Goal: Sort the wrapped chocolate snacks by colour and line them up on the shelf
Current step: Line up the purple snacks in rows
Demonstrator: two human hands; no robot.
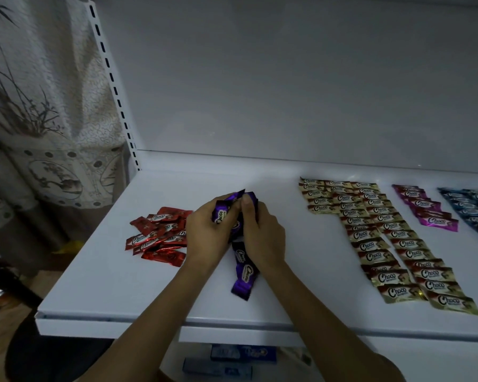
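We log left hand [207, 232] and right hand [262, 235], both bare, on slim bare forearms [155, 326], uncovered as far up as the view reaches. Right thumbnail [246, 199] trimmed short. Dark cloth [53, 354] lower left: can't tell if worn.

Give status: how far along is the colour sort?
Done: gold snacks, pink snacks and blue snacks lie in rows on the right. In hand: left hand and right hand grip purple snacks; a purple row begins beneath. Left: the red pile, not lined up.

on the shelf [100, 288] — loose snack pile [158, 238] left, lined snack rows [375, 238] right.
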